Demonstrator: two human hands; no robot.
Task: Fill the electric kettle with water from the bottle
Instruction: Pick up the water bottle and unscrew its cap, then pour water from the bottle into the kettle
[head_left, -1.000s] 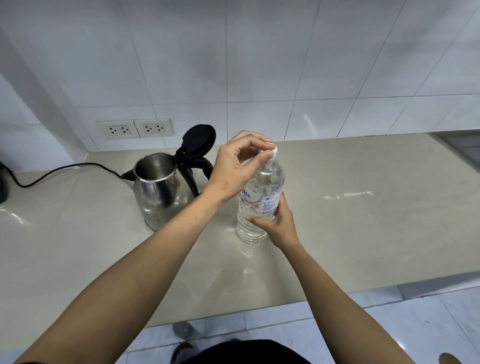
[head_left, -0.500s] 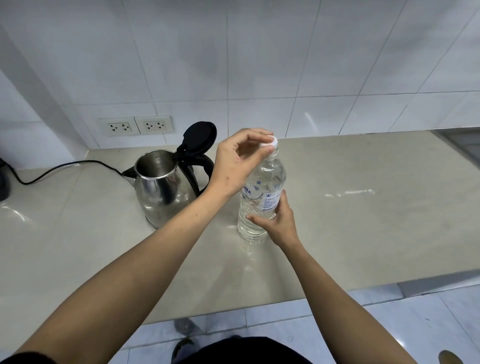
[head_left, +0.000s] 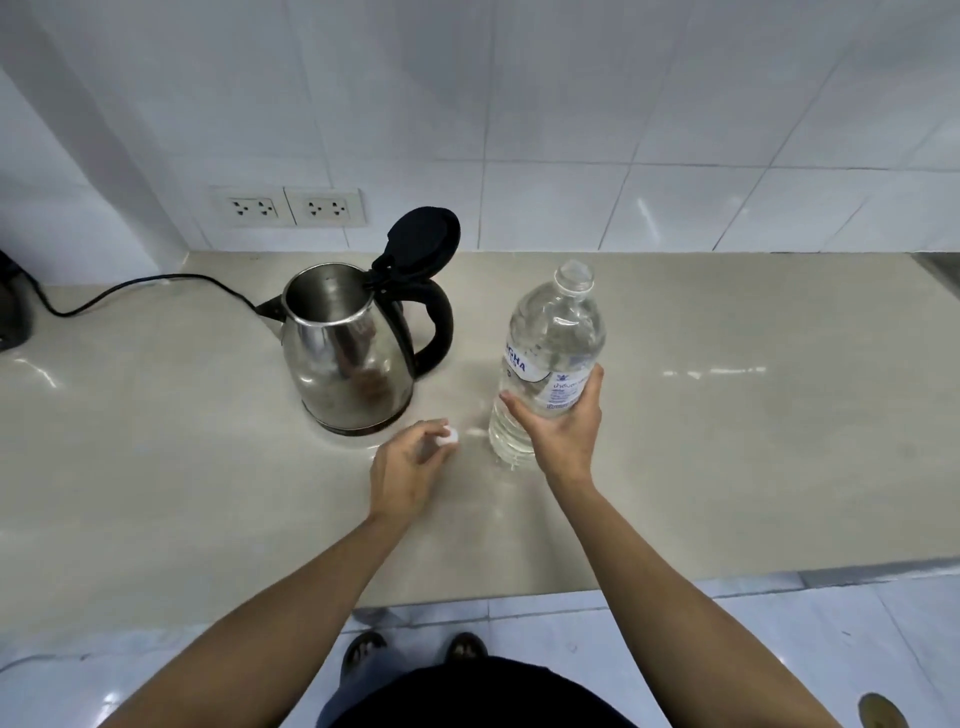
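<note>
A steel electric kettle with a black handle stands on the beige counter, its black lid flipped up and the mouth open. To its right stands a clear water bottle, uncapped and upright. My right hand grips the bottle's lower half. My left hand rests low on the counter in front of the kettle, with the small white bottle cap pinched at its fingertips.
A black power cord runs from the kettle's back to the left. A black object sits at the left edge. Two wall sockets are behind the kettle. The counter's front edge lies near my forearms.
My left hand took the cap off the bottle's neck and moved it down to the counter in front of the kettle. The bottle stays in my right hand.
</note>
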